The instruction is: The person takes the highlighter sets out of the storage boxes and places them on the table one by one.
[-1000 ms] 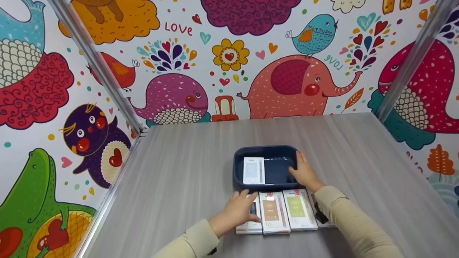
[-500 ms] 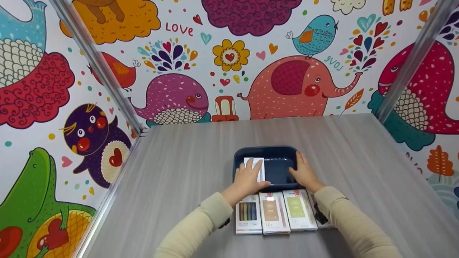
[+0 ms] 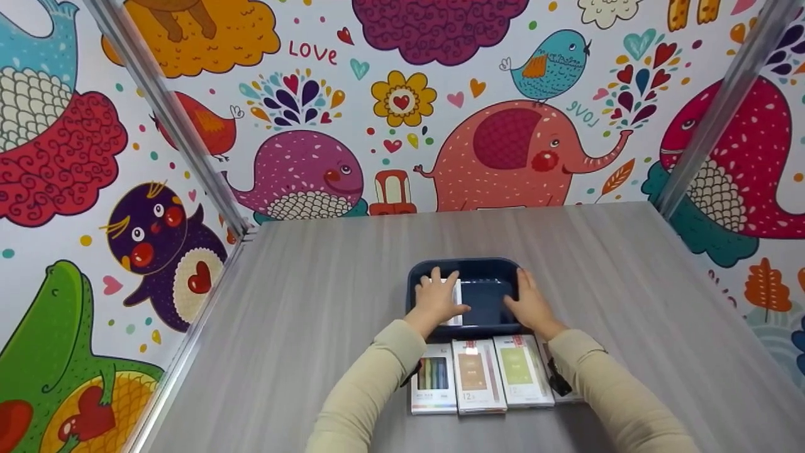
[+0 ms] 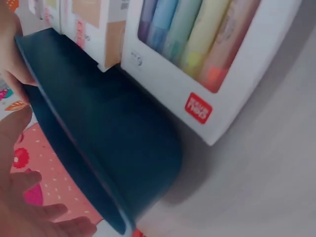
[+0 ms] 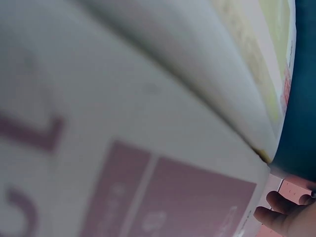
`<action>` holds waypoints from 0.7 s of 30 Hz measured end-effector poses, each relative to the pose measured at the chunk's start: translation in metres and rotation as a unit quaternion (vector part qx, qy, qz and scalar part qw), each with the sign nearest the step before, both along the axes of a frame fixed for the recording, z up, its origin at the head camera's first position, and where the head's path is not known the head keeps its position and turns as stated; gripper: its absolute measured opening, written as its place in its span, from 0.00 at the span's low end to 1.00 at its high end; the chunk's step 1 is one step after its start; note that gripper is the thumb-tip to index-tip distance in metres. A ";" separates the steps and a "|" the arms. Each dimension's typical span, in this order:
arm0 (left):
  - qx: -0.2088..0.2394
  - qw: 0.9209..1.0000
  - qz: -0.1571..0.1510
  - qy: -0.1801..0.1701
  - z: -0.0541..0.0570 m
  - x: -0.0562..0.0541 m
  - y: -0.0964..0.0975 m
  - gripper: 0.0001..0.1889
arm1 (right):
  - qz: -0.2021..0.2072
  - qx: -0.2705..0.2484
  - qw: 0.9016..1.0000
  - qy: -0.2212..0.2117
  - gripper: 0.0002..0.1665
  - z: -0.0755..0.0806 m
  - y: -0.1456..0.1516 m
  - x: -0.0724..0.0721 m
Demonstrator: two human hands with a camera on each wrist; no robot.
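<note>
A dark blue tray [image 3: 494, 324] stands on the table. Inside at its left lies a white box [image 3: 458, 302], mostly hidden under my left hand [image 3: 435, 302]. The fingers of that hand are spread over the box. In the left wrist view, the spread fingertips [image 4: 81, 226] show beside the tray's rim. My right hand [image 3: 533, 308] holds the tray's right wall, thumb on the inner side and fingers along the outside. Just in front of the tray lie a box of coloured pens [image 3: 434, 377], a brown-labelled box [image 3: 478, 377] and a green-labelled box [image 3: 523, 371].
A purple-labelled box [image 5: 163, 197] lies beside the green-labelled one, mostly under the right sleeve [image 3: 582, 355] in the head view. The grey wooden table [image 3: 327, 302] ends at printed walls [image 3: 402, 38] with metal corner posts [image 3: 717, 107].
My left hand has moved forward and right, from over the coloured pens' box to over the white box in the tray. The right hand has stayed on the tray wall.
</note>
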State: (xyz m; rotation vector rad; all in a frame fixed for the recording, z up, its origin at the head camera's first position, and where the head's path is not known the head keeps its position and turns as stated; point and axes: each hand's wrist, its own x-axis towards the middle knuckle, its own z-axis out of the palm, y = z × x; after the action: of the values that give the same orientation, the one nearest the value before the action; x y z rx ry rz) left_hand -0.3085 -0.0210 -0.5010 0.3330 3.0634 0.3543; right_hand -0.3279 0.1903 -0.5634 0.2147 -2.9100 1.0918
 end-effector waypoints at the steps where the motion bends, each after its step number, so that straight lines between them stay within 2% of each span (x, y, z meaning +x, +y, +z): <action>1: -0.003 1.000 0.003 -0.002 -0.001 -0.001 0.001 0.41 | -0.001 0.000 1.000 0.000 0.44 0.000 0.000 0.000; 11: -0.050 0.998 0.018 -0.023 -0.008 -0.013 0.003 0.44 | -0.006 -0.001 1.000 0.008 0.44 0.000 -0.002 0.000; 21: -0.025 0.998 0.038 -0.050 -0.015 -0.014 0.007 0.44 | -0.008 -0.004 1.000 0.007 0.44 0.001 0.001 0.001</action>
State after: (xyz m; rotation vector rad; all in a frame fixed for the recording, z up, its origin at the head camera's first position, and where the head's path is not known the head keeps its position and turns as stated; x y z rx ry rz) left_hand -0.3230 -0.0139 -0.5163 0.1910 2.9862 0.2865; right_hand -0.3267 0.1910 -0.5623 0.1963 -2.8902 1.0940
